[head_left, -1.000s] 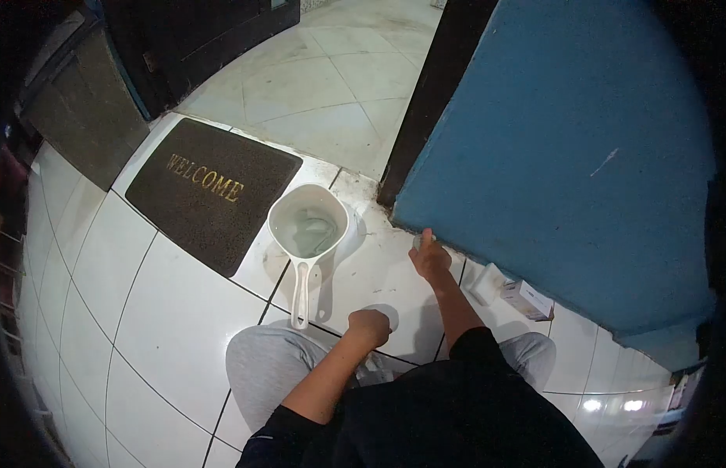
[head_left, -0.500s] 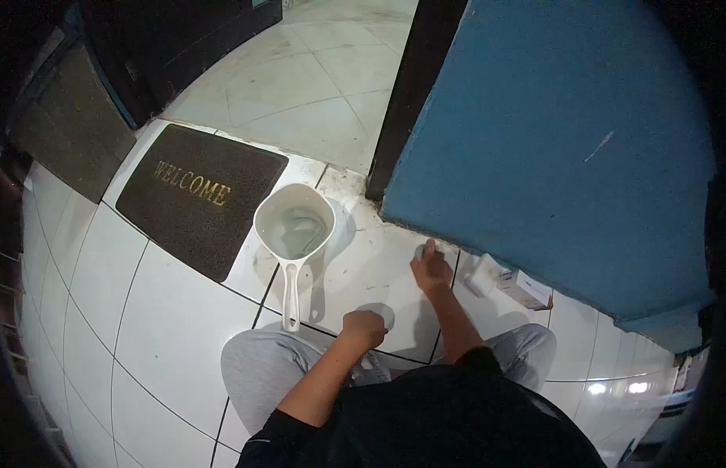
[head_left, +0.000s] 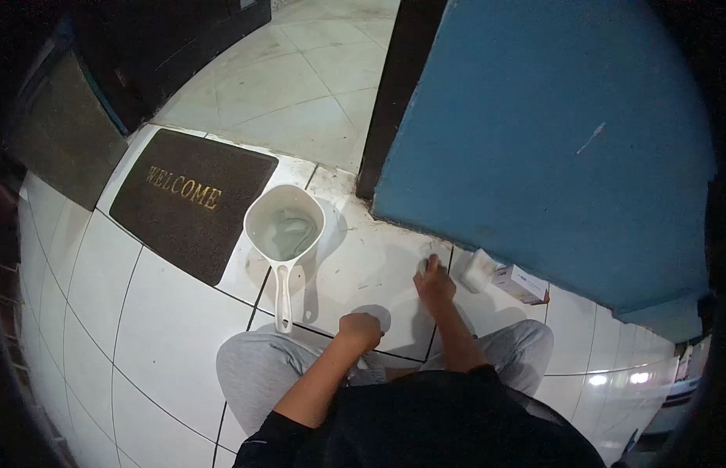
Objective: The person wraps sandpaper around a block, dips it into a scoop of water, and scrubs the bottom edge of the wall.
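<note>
My right hand (head_left: 435, 286) is low over the white floor tiles, close to the base of the blue wall. Its fingers are closed around a small pale item that I cannot make out. My left hand (head_left: 360, 331) is curled into a fist above my lap, and whatever is inside it is hidden. To the left of both hands stands a white plastic dipper (head_left: 283, 243), its handle pointing toward me. Water and something pale show inside it.
A dark doormat (head_left: 193, 204) marked WELCOME lies left of the dipper, before an open doorway. Against the blue wall (head_left: 534, 140), right of my right hand, are a white bottle-like container (head_left: 478, 271) and a small white box (head_left: 522, 284).
My right hand has drawn slightly back from the wall toward me, its fingers still closed. My left fist stays about where it was. The whole view has shifted a little.
</note>
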`<act>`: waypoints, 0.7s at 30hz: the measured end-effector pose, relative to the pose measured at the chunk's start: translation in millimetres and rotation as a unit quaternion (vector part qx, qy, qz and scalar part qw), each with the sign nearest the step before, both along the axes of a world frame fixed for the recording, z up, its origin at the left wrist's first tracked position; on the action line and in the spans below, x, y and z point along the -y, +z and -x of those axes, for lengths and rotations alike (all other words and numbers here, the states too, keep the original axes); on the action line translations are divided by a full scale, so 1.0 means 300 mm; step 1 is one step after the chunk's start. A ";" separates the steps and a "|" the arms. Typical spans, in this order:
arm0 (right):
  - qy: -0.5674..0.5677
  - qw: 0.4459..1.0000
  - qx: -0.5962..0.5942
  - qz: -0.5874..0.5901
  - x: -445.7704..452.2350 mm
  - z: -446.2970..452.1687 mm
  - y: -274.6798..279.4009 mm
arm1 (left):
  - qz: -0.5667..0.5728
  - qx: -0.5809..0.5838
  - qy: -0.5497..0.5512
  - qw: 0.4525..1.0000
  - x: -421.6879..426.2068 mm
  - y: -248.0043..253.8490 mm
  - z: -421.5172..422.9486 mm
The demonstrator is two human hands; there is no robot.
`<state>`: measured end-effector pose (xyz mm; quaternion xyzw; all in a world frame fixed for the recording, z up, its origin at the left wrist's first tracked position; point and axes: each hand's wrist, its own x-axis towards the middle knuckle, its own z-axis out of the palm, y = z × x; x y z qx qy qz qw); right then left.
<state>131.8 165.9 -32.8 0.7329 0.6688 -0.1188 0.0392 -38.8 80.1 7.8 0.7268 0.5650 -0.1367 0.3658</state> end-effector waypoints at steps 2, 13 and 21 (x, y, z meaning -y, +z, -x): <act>-0.040 0.999 0.001 0.021 -0.101 0.015 0.018 | 0.009 -0.001 -0.016 1.000 -0.003 0.000 0.003; -0.019 0.997 -0.025 0.069 0.069 -0.027 0.038 | -0.023 0.019 -0.033 0.999 0.011 -0.007 -0.017; -0.068 0.996 -0.060 0.005 -0.100 -0.043 -0.005 | -0.030 0.003 -0.028 0.999 0.009 -0.007 -0.018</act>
